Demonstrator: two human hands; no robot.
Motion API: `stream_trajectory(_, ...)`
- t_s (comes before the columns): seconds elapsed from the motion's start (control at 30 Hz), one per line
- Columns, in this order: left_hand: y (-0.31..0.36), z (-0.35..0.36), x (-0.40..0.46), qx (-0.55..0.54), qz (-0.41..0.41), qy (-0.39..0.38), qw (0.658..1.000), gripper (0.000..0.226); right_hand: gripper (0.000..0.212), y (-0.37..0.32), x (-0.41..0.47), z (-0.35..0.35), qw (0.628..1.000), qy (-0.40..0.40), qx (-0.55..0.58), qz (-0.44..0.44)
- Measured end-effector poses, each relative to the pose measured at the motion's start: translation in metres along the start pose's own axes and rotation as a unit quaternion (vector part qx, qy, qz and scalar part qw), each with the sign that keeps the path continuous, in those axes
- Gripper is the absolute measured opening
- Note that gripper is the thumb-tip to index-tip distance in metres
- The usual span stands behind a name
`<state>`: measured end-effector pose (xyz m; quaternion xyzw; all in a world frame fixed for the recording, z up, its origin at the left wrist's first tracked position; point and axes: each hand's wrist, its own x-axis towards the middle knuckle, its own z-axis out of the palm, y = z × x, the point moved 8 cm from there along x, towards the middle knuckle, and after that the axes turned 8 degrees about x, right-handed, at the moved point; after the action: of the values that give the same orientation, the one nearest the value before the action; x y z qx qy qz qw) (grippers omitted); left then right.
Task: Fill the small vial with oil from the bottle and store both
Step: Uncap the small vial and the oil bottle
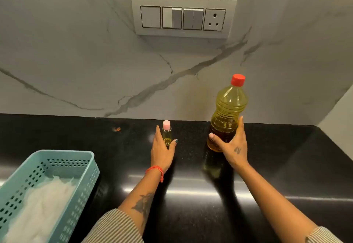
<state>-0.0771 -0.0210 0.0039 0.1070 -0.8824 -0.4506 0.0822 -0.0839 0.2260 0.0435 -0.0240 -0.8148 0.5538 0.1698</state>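
Nearest the lens: striped sleeves [116,227] at the bottom edge, forearms stretched forward over a glossy black countertop [267,166]. At lower left, a teal perforated plastic basket [80,178] lined with crumpled white material [42,204], set well apart from both hands.

Left hand [162,152], red thread [155,169] at the wrist, placed round a small clear vial [166,137] capped in pink [166,124]; forefinger straight along the vial's left side, thumb out to its right, fingers barely curled. Firm grip or mere touch: could not be told. Vial upright on the counter near the back wall, yellow oil visible inside.

Right hand [232,147] wrapped about the lower body of a large plastic oil bottle [228,109], thumb across the front left, fingers round the right flank. Bottle upright with a slight lean to the right, red cap [238,80] on, filled with yellow oil nearly to the neck; base on or just off the counter, could not be told. Bottle to the right of the vial, the two apart.

Behind, a white marble-patterned wall [76,52] with grey veins, and a switch plate [183,16] with three switches and one socket above the vial.
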Motion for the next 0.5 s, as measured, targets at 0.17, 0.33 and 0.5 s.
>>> stream_trajectory(0.17,-0.009,0.004,0.017,-0.011,-0.005,0.030,0.999,0.063,0.111,0.016,0.015,0.006,0.999,0.012,0.042,0.003)
stream_trajectory(0.33,-0.013,0.006,0.024,-0.022,0.007,0.043,0.999,0.034,0.097,0.031,0.020,0.009,0.999,0.029,0.028,0.032)
stream_trajectory(0.5,-0.015,0.006,0.021,-0.023,0.013,0.034,0.999,0.036,0.092,0.029,0.017,0.006,0.998,0.036,0.021,0.035)
